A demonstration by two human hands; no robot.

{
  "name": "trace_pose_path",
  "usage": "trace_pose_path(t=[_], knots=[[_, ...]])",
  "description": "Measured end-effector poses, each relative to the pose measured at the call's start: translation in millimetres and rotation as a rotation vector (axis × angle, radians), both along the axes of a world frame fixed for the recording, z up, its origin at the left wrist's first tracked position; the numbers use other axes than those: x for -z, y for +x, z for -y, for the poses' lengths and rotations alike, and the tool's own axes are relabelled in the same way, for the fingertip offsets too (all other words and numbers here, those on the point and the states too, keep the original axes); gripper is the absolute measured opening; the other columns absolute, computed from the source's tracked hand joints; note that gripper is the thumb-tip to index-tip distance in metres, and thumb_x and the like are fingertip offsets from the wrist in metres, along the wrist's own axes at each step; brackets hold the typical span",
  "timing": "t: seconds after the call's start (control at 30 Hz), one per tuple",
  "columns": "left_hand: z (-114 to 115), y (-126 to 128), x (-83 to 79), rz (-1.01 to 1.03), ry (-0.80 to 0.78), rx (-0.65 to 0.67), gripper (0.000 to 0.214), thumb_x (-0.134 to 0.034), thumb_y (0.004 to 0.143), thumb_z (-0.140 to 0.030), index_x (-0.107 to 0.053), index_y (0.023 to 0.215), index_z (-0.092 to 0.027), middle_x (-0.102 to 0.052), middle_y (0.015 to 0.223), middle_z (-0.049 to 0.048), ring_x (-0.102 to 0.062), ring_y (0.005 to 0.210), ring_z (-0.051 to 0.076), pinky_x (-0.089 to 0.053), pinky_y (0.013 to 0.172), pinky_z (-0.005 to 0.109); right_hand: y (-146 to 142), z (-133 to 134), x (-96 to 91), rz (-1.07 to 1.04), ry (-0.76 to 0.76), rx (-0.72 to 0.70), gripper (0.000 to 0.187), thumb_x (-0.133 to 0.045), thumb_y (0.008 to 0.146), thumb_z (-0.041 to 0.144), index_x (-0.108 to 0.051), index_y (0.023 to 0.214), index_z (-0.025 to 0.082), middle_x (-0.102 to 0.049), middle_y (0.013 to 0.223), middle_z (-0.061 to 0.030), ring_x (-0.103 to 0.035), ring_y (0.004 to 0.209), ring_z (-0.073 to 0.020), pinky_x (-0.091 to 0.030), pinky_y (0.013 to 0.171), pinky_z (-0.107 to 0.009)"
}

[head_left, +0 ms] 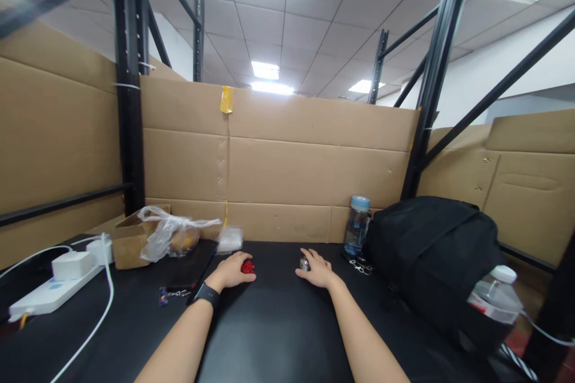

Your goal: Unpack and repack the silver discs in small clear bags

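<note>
On the black tabletop [274, 323], my left hand [230, 271] curls round a small bundle of red cord [247, 267], thumb on the near side and fingers on the far side. A dark watch is on that wrist. Across a gap to the right, my right hand [320, 270] has its thumb and fingers round a small silvery metal object [304, 264]. Its kind is hard to make out, since the hand partly covers it. Both hands rest low at the table surface.
To the left are a power strip [56, 296] with white cables, a cardboard box [130, 245], a knotted plastic bag [179, 239] and a white packet [230, 239]. A water bottle [356, 227], black backpack [431, 257] and clear plastic bottle [498, 293] stand right. Cardboard walls [278, 173] enclose the back.
</note>
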State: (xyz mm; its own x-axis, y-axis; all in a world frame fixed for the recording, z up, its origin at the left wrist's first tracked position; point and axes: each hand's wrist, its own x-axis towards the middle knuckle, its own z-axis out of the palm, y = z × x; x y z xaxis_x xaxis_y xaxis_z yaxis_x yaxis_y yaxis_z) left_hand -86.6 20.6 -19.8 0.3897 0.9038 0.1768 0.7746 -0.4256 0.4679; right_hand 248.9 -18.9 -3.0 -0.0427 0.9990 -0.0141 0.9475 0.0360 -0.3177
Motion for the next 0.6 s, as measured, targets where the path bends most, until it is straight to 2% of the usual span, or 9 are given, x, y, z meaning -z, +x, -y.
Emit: trace_pose_path(t=[0.13, 0.6], knots=[[0.6, 3.4, 1.3, -0.026, 0.023, -0.020, 0.063, -0.070, 0.070, -0.054, -0.066, 0.124, -0.021, -0.062, 0.132, 0.0102, -0.059, 0.122, 0.031, -0.044, 0.105, 0.036, 0.0, -1.4, 2.1, 0.003, -0.016, -0.030, 0.075, -0.053, 0.085, 0.063, -0.038, 0.151, 0.032, -0.027, 0.163, -0.0106, -0.021, 0.151, -0.0312, -0.016, 0.117, -0.052], [8.4, 9.1, -6.4, -0.089, 0.002, -0.045, 0.062, -0.067, 0.073, -0.052, -0.064, 0.128, -0.023, -0.060, 0.133, 0.0103, -0.056, 0.125, 0.031, -0.044, 0.104, 0.037, 1.7, -2.8, 1.3, -0.016, 0.024, -0.036, 0.070, -0.058, 0.081, 0.060, -0.047, 0.145, 0.033, -0.038, 0.158, -0.0103, -0.031, 0.146, -0.0322, -0.024, 0.113, -0.051]])
